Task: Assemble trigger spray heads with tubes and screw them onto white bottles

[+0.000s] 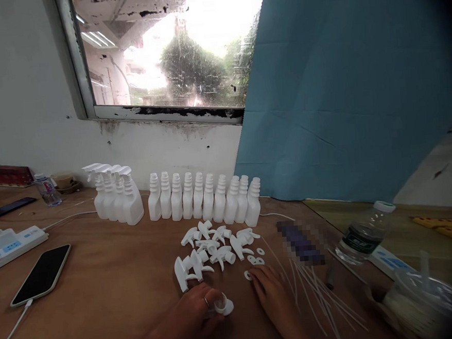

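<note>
My left hand [204, 308], a ring on one finger, is closed around a white trigger spray head [228, 307], its round collar turned up. Beyond it, several more white trigger spray heads [208, 244] lie in a loose pile. My right hand [271, 290] rests low on the table, its fingertips together at the edge of a small white washer [248, 275]. Other white washers [260, 251] lie just past those fingers. Thin white tubes [316, 297] are spread to the right of my right hand.
Open-topped white bottles [187, 198] stand in a row by the wall. Several bottles with spray heads [129, 202] stand left of them. A charging phone [42, 275] and power strip [16, 246] lie left. A water bottle [362, 237] and plastic cup [417, 300] stand right.
</note>
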{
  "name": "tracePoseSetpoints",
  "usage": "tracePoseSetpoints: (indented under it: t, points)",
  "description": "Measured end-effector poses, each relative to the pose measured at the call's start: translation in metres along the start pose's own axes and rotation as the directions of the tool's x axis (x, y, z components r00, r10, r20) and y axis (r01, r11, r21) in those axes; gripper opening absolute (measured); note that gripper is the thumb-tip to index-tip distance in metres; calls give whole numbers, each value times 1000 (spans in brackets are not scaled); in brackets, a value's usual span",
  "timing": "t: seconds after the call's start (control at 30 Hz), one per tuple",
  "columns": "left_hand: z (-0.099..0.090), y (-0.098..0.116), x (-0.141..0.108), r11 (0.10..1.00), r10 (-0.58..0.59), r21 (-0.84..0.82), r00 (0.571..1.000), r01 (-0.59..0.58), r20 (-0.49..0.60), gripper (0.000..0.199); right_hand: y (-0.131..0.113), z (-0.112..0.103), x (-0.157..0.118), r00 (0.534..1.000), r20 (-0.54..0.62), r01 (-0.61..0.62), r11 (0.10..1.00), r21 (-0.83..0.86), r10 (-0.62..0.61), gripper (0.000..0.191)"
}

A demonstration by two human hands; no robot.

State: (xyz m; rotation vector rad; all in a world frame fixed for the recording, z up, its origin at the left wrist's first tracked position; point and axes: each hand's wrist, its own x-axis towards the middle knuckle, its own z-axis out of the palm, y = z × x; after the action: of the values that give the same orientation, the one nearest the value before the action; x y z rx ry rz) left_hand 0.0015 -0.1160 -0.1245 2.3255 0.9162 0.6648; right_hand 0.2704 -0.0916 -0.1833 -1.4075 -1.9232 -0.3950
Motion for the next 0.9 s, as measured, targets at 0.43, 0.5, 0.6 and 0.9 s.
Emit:
tracePoseSetpoints:
  t: [0.43,0.5,0.6,0.9]
  points:
    - [5,-4,-2,994,-95,-65,995,93,-26,34,-77,-28,0,987,-66,162,884,439,-148,25]
    - [5,-4,-2,992,-91,-86,995,87,-37,36,-87,-32,3,973,-19,212,853,477,-232,30]
    - [5,-4,-2,992,-72,-108,996,66,-48,35,-92,-40,9,953,66,221,825,520,-296,35]
    - [10,-12,-2,997,-45,-66,996,40,-79,25,-88,-33,2,971,106,126,836,534,-214,27]
